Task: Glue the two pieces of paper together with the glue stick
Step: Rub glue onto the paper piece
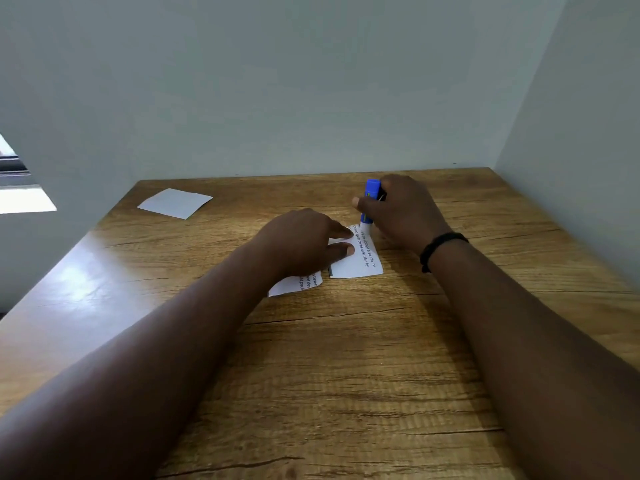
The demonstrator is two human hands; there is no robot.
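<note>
Gripping glue stick [370, 202] upright (fingers [360, 203] curled)

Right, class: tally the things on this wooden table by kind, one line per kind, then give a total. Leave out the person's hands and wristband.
Printed paper pieces: 2, one under the left hand's fingers, one nearer the wrist
Blank paper pieces: 1
Blue glue sticks: 1, held by the right hand
Total: 4
</note>
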